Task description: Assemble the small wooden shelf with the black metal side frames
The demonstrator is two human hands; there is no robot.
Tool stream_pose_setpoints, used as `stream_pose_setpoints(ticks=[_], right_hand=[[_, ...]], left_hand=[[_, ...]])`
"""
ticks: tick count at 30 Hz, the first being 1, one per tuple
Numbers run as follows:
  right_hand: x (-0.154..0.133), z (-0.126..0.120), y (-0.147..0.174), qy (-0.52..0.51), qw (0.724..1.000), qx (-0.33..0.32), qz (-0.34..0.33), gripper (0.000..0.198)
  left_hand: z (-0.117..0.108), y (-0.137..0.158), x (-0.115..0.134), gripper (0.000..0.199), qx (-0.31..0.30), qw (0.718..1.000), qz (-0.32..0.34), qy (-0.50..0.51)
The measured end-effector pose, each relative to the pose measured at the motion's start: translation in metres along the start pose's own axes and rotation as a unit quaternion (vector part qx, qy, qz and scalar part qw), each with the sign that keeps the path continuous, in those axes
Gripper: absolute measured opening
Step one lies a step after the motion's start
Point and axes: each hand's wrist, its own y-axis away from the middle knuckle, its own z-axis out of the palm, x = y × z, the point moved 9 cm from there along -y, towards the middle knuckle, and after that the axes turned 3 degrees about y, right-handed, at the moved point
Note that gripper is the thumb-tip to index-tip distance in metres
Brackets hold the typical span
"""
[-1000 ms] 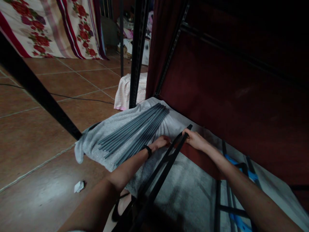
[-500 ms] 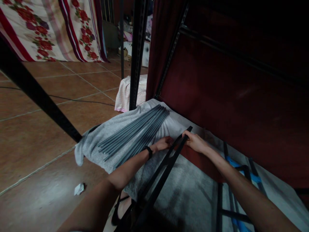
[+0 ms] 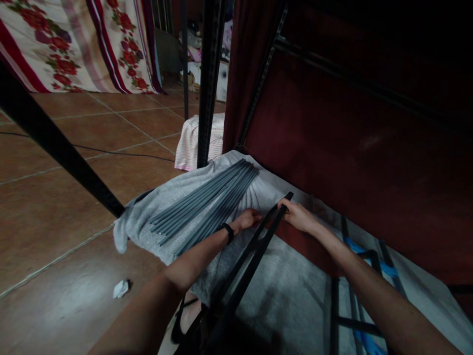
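Note:
A black frame [image 3: 253, 265] with two long rails and a crosspiece slants up from my lap over a grey cloth. My right hand [image 3: 300, 215] is closed round the right rail near its upper end. Just left of the other rail is my left hand [image 3: 249, 218], its fingers pinched together; what they hold, if anything, is too small to make out. A black band circles the left wrist. Several thin grey rods [image 3: 201, 199] lie in two fanned bundles beyond my left forearm. The frame's lower end is lost in shadow.
Another black frame [image 3: 334, 305] with blue strips lies under my right forearm. The grey cloth [image 3: 138, 230] covers the surface. Black metal posts [image 3: 207, 88] stand left and ahead. A dark red panel [image 3: 351, 162] rises at right. Crumpled paper [image 3: 121, 289] lies on the tiled floor.
The view has shifted very slightly. My left fingertips have moved a little and look more pinched; my right hand keeps its hold on the frame.

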Motion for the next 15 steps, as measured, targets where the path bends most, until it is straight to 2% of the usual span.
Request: stream_pose_setpoints(ticks=[7,13,15], right_hand=[[-0.001,-0.003,0.003,0.006,1.000,-0.003,0.003,0.016],[-0.006,-0.003,0.003,-0.005,1.000,-0.003,0.003,0.016],[-0.009,-0.002,0.003,-0.010,1.000,-0.004,0.001,0.016]], left_hand=[[0.008,0.003,0.005,0.031,-0.014,1.000,0.008,-0.007],[0.005,0.002,0.015,0.007,-0.030,0.997,0.054,-0.046],[0.003,0.003,0.016,0.004,-0.039,0.995,0.063,-0.060]])
